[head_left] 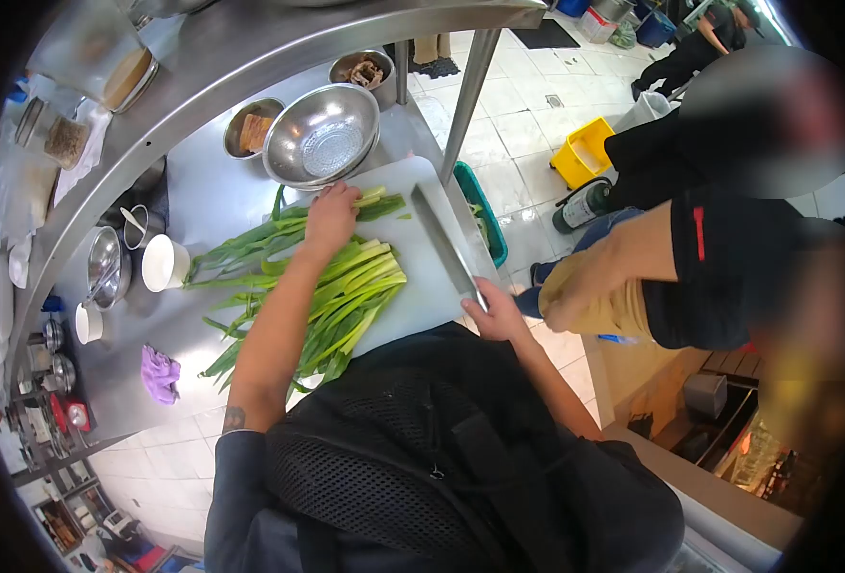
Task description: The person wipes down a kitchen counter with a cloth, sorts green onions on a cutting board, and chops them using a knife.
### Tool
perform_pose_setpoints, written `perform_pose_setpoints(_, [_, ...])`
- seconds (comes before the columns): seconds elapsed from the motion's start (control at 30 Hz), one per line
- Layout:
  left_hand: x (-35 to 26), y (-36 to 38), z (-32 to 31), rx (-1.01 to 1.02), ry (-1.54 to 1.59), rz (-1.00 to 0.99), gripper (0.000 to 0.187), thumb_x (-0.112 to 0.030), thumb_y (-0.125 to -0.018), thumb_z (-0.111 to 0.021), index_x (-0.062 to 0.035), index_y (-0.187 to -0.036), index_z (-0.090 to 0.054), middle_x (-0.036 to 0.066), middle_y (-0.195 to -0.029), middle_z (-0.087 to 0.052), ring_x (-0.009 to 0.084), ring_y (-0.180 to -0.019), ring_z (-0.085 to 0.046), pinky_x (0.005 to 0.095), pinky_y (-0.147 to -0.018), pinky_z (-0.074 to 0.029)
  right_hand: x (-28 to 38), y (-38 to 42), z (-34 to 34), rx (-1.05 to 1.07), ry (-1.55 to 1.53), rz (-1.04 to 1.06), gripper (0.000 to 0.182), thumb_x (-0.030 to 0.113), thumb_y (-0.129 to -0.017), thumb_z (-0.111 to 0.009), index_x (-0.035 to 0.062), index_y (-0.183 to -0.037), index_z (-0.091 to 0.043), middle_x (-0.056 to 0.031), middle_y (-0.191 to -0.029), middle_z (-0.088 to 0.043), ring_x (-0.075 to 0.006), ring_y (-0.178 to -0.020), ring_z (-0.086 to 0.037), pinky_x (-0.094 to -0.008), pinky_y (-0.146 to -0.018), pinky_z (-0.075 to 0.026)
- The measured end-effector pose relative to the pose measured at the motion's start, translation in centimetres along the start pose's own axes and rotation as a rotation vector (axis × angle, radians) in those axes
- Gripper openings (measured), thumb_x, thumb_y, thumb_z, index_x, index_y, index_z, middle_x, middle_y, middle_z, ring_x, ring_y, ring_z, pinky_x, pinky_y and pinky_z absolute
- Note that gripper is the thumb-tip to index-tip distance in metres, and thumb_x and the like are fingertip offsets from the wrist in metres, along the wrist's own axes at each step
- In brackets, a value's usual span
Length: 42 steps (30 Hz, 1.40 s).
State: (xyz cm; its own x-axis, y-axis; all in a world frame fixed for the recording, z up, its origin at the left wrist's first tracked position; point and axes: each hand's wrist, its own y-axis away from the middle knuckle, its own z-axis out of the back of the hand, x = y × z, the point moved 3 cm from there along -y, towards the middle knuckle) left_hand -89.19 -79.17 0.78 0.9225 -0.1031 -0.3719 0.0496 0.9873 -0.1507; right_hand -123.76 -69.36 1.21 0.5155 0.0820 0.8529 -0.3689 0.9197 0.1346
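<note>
A white cutting board lies on the steel table. A large pile of green onions rests on it, leaves hanging over its left side. Beyond the pile is a smaller bunch of green onions, with my left hand closed over it near the cut pale ends. My right hand grips the handle of a large knife. Its blade lies along the board's right side, apart from the onions. Small green pieces sit near the bunch's ends.
Steel bowls stand behind the board. White cups and a purple cloth are at left. A shelf post rises at the table's far corner. A teal bin and another person are at right.
</note>
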Motion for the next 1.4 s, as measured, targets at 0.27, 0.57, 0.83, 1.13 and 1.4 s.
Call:
perform_pose_setpoints(0.27, [1.9,2.5,2.3,0.079,0.184,0.125,0.017,-0.010,-0.089,-0.064,-0.0075,-0.104,-0.071,0.015,-0.102,-0.070,0.0370,-0.099,-0.066,0.0463,-0.087,-0.053,-1.0,-0.3,-3.1,0.201,-0.219,-0.197,0.042,0.021,-0.096,-0.065,0.0025,-0.133,-0.058,-0.0178,-0.100,-0.070,-0.0252,-0.087,-0.069,-0.0378,-0.079,-0.054])
perform_pose_setpoints(0.57, [2.1,7.6,1.7,0.441,0.340,0.171,0.023,-0.015,-0.092,-0.060,-0.0053,-0.106,-0.075,0.020,-0.102,-0.073,0.0392,-0.100,-0.068,0.0479,-0.088,-0.052,-0.8,0.0,0.5,-0.132,-0.161,-0.212,0.041,0.014,-0.098,-0.061,-0.0031,-0.135,-0.055,-0.0261,-0.114,-0.070,-0.0369,-0.107,-0.069,-0.0424,-0.093,-0.052])
perform_pose_setpoints(0.83, [1.2,5.2,0.8,0.189,-0.010,0.004,0.024,-0.008,-0.087,-0.064,-0.0067,-0.110,-0.073,0.016,-0.108,-0.066,0.0378,-0.104,-0.065,0.0485,-0.088,-0.052,-1.0,-1.5,-2.7,-0.023,0.021,-0.092,0.054,0.016,-0.097,-0.061,0.0001,-0.145,-0.042,-0.0360,-0.107,-0.066,-0.0529,-0.102,-0.065,-0.0522,-0.088,-0.052])
perform_pose_setpoints(1.13, [1.1,3.6,2.7,0.245,-0.124,-0.095,0.013,-0.006,-0.084,-0.063,-0.0041,-0.095,-0.069,0.015,-0.116,-0.065,0.0374,-0.117,-0.061,0.0522,-0.093,-0.049,-1.1,-1.3,-2.7,-0.045,0.022,-0.058,0.054,0.014,-0.097,-0.060,0.0014,-0.145,-0.040,-0.0356,-0.103,-0.066,-0.0544,-0.099,-0.063,-0.0547,-0.086,-0.050])
perform_pose_setpoints(1.4, [-2.0,2.6,13.0,0.016,0.028,-0.080,0.008,-0.007,-0.090,-0.065,-0.0002,-0.094,-0.063,0.016,-0.083,-0.069,0.0372,-0.079,-0.066,0.0473,-0.073,-0.051,-0.7,-1.2,-2.6,-0.041,0.031,-0.083,0.052,0.014,-0.096,-0.061,0.0013,-0.142,-0.042,-0.0349,-0.100,-0.066,-0.0541,-0.097,-0.063,-0.0557,-0.084,-0.050])
